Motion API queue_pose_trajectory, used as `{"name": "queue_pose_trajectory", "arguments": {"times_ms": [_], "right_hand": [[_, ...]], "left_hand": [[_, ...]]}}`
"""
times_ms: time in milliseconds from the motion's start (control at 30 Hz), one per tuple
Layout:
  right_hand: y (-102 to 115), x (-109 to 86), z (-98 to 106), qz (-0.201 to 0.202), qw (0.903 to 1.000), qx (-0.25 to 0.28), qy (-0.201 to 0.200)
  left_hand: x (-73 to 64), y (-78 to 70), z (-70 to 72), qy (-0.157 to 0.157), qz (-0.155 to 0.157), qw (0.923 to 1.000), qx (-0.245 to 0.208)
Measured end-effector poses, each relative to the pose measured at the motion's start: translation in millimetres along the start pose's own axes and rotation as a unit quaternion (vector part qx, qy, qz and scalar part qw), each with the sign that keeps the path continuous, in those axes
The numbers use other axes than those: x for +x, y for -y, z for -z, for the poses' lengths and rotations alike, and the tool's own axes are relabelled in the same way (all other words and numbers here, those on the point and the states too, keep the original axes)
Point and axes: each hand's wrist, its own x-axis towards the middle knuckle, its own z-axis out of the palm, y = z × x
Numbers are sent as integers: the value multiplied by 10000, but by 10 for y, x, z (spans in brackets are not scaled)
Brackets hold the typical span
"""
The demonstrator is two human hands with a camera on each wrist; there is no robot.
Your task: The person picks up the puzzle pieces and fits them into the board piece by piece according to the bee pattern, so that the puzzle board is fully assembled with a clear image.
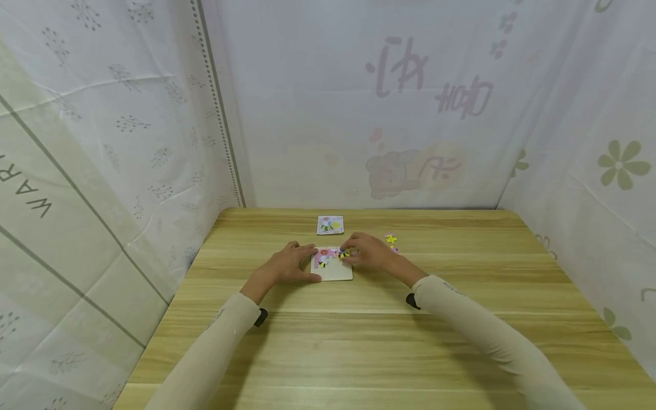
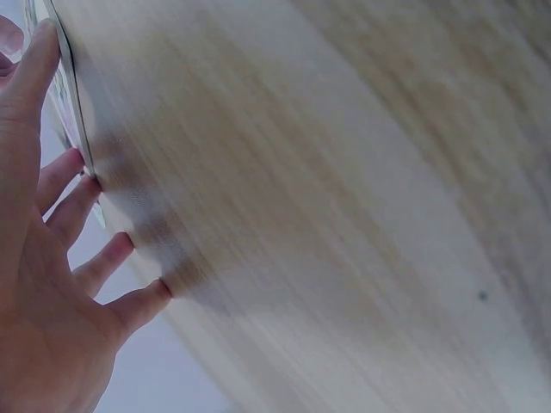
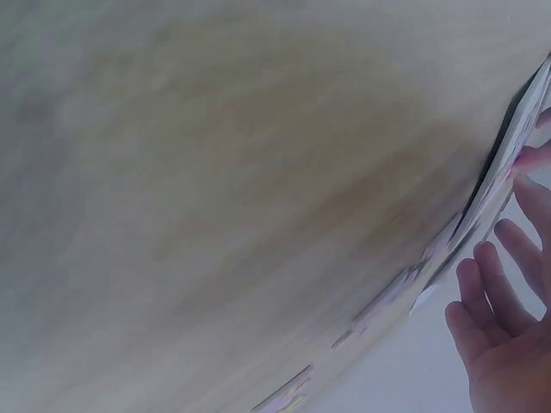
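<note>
A small puzzle board [image 1: 335, 273] lies flat on the table, pink picture pieces [image 1: 323, 253] along its far side and its pale near part bare. My left hand [image 1: 287, 266] holds the board by its left side, thumb at the near corner and index finger at the far one. In the left wrist view, the other fingers [image 2: 112, 258] spread with their tips at the table. At the board's far right, my right hand [image 1: 371, 251] pinches a yellow and black puzzle piece [image 1: 344, 254] between thumb and index finger; those fingers partly hide it.
Behind the board lies a picture card [image 1: 330, 225] with a bee on it. Loose puzzle pieces [image 1: 391, 238] sit right of the right hand. The wooden table [image 1: 359, 353] is bordered by printed cloth [image 1: 318, 114] at the back and sides.
</note>
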Motion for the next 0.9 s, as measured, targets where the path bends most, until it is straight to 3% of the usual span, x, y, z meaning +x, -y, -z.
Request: {"name": "queue_pose_trajectory", "arguments": {"times_ms": [333,567,900], "right_hand": [[102,89,-103,-159,9994,-108,288],[163,100,-150,-1,9997,-56,254],[241,142,-191,-174,9991,-190,351]], "left_hand": [[6,16,-10,-38,-35,10000,47],[1,18,-14,-55,-93,9999,30],[-9,16,-5,-70,-98,9999,-13]]}}
